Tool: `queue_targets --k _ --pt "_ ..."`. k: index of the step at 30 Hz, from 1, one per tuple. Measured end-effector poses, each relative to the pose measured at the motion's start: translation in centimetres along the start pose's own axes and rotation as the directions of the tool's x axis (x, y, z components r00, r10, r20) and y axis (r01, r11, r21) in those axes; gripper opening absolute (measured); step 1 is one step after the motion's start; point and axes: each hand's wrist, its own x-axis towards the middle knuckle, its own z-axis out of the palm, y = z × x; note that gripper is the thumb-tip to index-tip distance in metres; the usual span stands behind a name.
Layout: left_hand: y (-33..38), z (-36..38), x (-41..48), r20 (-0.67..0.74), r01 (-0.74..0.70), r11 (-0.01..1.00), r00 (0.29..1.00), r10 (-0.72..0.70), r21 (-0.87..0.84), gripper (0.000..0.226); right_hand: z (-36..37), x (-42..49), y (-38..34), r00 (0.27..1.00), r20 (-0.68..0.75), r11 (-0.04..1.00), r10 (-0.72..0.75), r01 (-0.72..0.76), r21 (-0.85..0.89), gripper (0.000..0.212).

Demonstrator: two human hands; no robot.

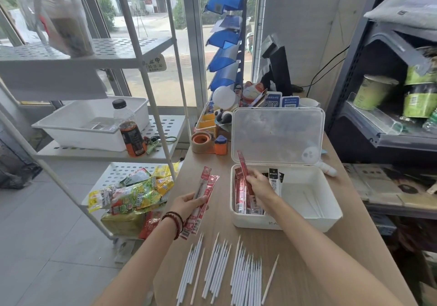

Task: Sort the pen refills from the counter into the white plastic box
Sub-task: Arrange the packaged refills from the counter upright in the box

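Loose white refills (236, 270) lie in rows on the counter (220, 220), below both grips. They are likely light, thin and apt to roll; pinch them mid-length. White plastic box (314, 220) stands open just right of the left hand (189, 205), which clasps a packet bundle (203, 194), glossy and probably slippery. Right hand (260, 187) pinches one red packet (244, 171) upright over the box's left end.

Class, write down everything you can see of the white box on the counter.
The white box sits on the counter, a rounded rectangular tub of opaque plastic. Its frosted clear lid stands open, hinged upright at the far edge. Red packs stand at its left end, black packs beside them, and loose refills lie on its floor at the right. The right hand reaches in, gripping a red pack.
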Motion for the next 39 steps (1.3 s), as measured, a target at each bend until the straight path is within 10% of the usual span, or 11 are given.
queue_targets --k 4,15,24,32,39 --pt "-0.1 0.5 0.2 -0.016 -0.007 0.994 1.0 0.005 -0.106 0.024 -0.7 0.2 0.2 0.992 -0.126 0.998 -0.023 0.031 0.058 0.036" --pt "0.8 1.5 0.7 0.021 -0.061 0.996 0.998 0.062 -0.064 0.043 0.3 0.3 2.0 0.956 -0.244 0.878 -0.162 0.027 -0.478 0.03" --pt "1.8 2.4 0.4 0.06 -0.025 0.998 0.998 0.029 -0.058 0.02 0.7 0.9 1.4 0.962 -0.268 0.911 -0.056 -0.06 -0.408 0.026" --pt "1.8 2.8 1.0 -0.031 -0.029 1.0 0.999 0.029 0.004 0.018 0.5 0.4 1.8 0.963 -0.178 0.797 -0.201 0.056 -0.601 0.029" --pt "3.4 3.9 0.1 0.042 -0.162 0.984 0.986 0.16 0.068 0.035 0.1 -1.0 -0.3 0.951 -0.002 0.863 -0.308 0.278 -0.422 0.031"
